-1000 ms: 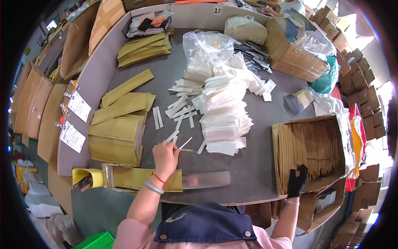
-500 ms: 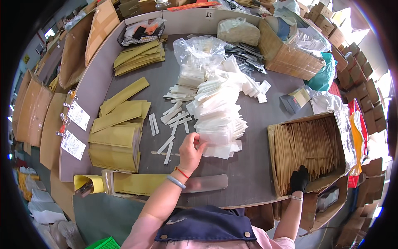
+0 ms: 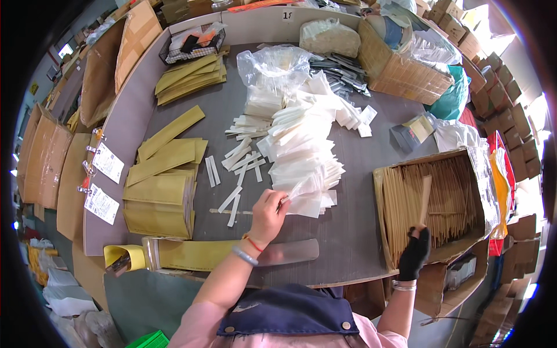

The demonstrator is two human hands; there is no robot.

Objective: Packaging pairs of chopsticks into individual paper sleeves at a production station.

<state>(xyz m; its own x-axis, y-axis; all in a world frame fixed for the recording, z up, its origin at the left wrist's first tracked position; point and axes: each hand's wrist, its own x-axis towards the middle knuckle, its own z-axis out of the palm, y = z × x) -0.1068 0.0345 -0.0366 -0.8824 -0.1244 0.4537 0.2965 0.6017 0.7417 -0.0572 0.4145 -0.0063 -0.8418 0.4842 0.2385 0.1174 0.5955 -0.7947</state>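
Observation:
My left hand (image 3: 269, 216) is closed, pinching the edge of a thin white translucent sleeve (image 3: 301, 187) at the near end of a long white pile (image 3: 299, 133). In its black fingerless glove, my right hand (image 3: 414, 253) grips the lower end of a narrow, flat light-brown wooden stick (image 3: 426, 200). The stick points upward over an open cardboard box (image 3: 380, 211), packed with rows of similar brown sticks (image 3: 403, 200). My bare fingertips show at the stick's base. Small white strips (image 3: 234, 206) lie left of the pile.
Yellow-brown envelopes (image 3: 156, 200) are stacked at the left, with more behind (image 3: 191, 78). A clear curved sheet (image 3: 290, 253) lies along the near edge. Beyond the pile are a plastic bag (image 3: 272, 64) and dark packets (image 3: 342, 72). A large carton (image 3: 400, 66) stands back right.
My right hand has risen slightly from the box with a stick now showing in it. My left hand has lifted the near edge of a white sleeve. The view has shifted slightly.

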